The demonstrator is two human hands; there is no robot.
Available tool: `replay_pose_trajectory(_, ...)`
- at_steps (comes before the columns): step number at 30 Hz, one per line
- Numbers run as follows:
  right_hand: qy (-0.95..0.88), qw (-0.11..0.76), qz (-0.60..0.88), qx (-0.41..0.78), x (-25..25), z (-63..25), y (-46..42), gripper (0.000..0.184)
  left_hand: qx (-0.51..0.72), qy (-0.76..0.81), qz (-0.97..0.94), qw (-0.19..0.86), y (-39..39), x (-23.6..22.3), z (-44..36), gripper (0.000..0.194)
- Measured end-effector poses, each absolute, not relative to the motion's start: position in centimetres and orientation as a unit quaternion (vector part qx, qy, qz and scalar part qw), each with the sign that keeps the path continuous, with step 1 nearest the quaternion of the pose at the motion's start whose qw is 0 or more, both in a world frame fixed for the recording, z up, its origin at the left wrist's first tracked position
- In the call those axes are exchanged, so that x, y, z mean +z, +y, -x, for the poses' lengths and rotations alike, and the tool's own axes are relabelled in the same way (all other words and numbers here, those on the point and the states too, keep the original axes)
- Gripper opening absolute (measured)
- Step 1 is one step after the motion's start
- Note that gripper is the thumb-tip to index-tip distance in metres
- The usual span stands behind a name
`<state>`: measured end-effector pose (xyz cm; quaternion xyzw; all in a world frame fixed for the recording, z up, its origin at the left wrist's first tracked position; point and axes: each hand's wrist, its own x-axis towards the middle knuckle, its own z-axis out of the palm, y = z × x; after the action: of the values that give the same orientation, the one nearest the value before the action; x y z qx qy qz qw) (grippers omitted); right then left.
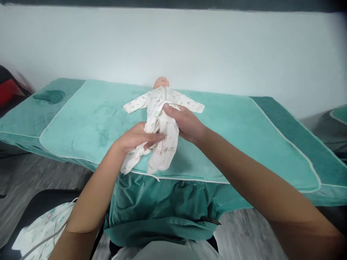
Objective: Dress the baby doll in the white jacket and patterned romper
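Observation:
A baby doll (161, 82) lies on its back with its head by the wall and its face partly in view. It has on a white printed romper (156, 98), the sleeves spread out to both sides and apparently without hands showing at the cuffs. My left hand (137, 138) is closed around the lower part of the romper, thumb on top, at the legs. Higher up, around the waist, my right hand (188, 122) grips a bunched fold of the cloth between thumb and fingers. The trouser legs hang toward me near the bed's front edge. Whatever is inside them is hidden.
The doll rests on a light green cover (230, 137) with white piping, over a darker green bed (292, 126) that has a face hole at its left end. A white wall (173, 43) stands behind. At lower left, a black chair (40, 196) holds patterned cloth and a cable.

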<state>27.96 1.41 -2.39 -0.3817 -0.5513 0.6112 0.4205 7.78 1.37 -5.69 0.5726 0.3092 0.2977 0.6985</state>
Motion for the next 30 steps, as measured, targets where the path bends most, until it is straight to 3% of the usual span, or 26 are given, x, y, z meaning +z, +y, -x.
replay_pose_trajectory(3,-0.538,0.421,0.397,0.613,-3.6,-27.8,1.3,0.052,0.416,0.314,-0.487,0.701,1.5,-6.2,-8.6,0.037)
replay_pose_trajectory(5,-0.556,0.377,0.395,0.626,-4.2,-28.0,1.3,0.054,0.483,0.296,-0.443,0.695,1.8,-6.5,-9.0,0.041)
replay_pose_trajectory(10,-0.616,0.253,0.345,0.661,-4.7,-28.9,1.3,0.049,0.498,0.296,-0.41,0.704,2.3,-7.4,-9.8,0.042)
replay_pose_trajectory(14,-0.58,0.309,0.375,0.654,-4.6,-29.2,1.4,0.044,0.48,0.312,-0.403,0.714,2.0,-8.3,-10.0,0.047)
replay_pose_trajectory(19,-0.511,0.428,0.385,0.639,-5.2,-29.0,1.5,0.041,0.351,0.283,-0.456,0.767,1.5,-9.3,-9.6,0.057)
replay_pose_trajectory(22,-0.486,0.449,0.352,0.661,-5.9,-28.6,1.1,0.044,0.404,0.286,-0.423,0.759,1.7,-9.6,-10.0,0.056)
replay_pose_trajectory(26,-0.492,0.375,0.342,0.708,-7.2,-28.4,-0.1,0.054,0.5,0.299,-0.35,0.733,1.8,-10.3,-11.0,0.052)
replay_pose_trajectory(30,-0.488,0.292,0.376,0.731,-9.3,-29.3,-1.4,0.048,0.453,0.34,-0.353,0.745,1.0,-11.5,-11.3,0.048)
